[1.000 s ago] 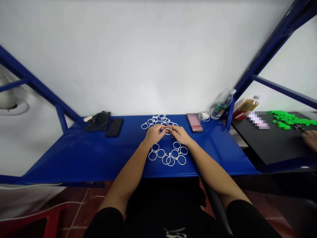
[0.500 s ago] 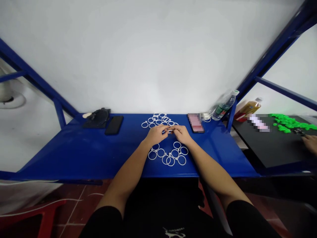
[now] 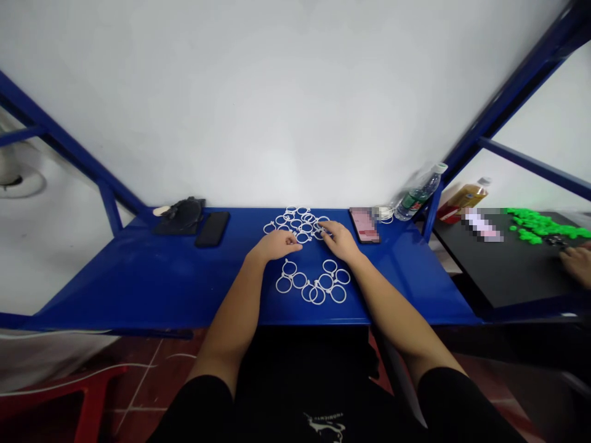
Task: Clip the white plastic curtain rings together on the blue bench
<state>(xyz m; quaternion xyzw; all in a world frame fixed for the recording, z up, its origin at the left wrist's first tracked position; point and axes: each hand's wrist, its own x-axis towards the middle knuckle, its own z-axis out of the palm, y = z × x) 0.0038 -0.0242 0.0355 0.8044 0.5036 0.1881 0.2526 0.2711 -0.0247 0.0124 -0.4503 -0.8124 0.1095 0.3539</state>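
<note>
Just left of the pile of white plastic rings, my left hand (image 3: 278, 244) has its thumb and fingers curled together. One white ring (image 3: 303, 238) is right beside those fingertips; anything inside the pinch is hidden. On the other side, my right hand (image 3: 340, 241) reaches over the right edge of the pile, thumb and fingers apart, its tips over a white ring (image 3: 318, 234). The rings have small tabs and overlap one another. Nearer to me lies a second group of white rings (image 3: 325, 282), several of them touching or overlapping.
A black phone (image 3: 213, 229) and a dark crumpled bag (image 3: 185, 215) are on the blue table (image 3: 152, 277) at left. A pink-screened phone (image 3: 364, 225) and a water bottle (image 3: 419, 194) stand right. Beyond, another person's hand (image 3: 577, 263) is near green pieces (image 3: 538, 224) on a black table.
My hands were together at the pile's front edge, fingertips meeting over something small. They have now parted: the left moved left, and the right is spread over the rings.
</note>
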